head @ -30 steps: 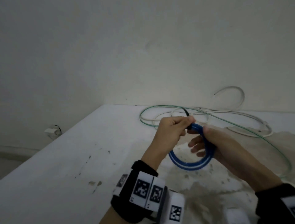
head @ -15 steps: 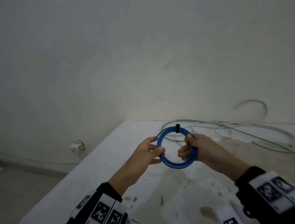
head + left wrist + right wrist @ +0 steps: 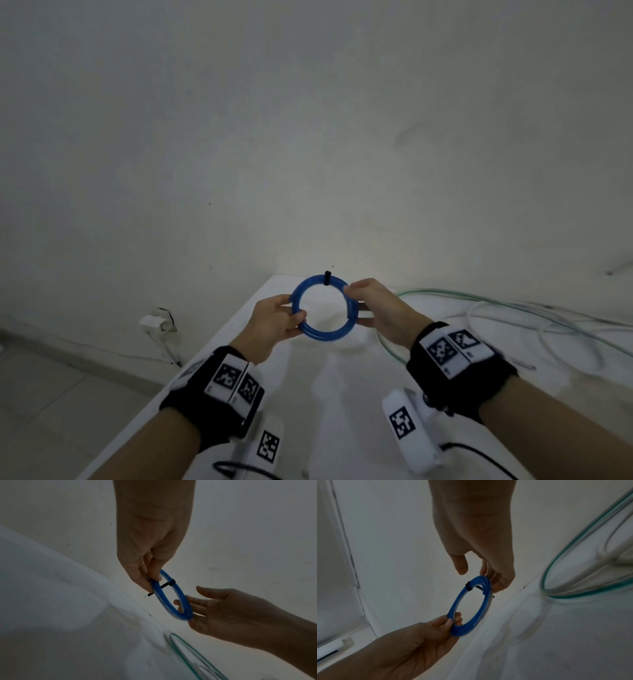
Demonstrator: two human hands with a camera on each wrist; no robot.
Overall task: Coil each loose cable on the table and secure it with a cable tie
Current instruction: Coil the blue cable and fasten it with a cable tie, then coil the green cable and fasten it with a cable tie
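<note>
A blue cable coil is held upright above the white table, facing me as a ring. A black cable tie wraps its top, and the tie's tail sticks out sideways. My left hand pinches the ring's left side between thumb and fingers. On the ring's right side is my right hand. Its straight fingers lie against the coil, and its thumb stays off it. A loose green cable and a loose white cable sprawl on the table to the right.
The table's far edge meets the wall just behind the coil, and its left edge drops to the floor. A white plug and outlet sit low on the wall at the left. Stains mark the tabletop below my hands.
The coil has come up off the table and turned to face me. My left hand left the tie and now pinches the ring's left side. My right hand's fingers have straightened.
</note>
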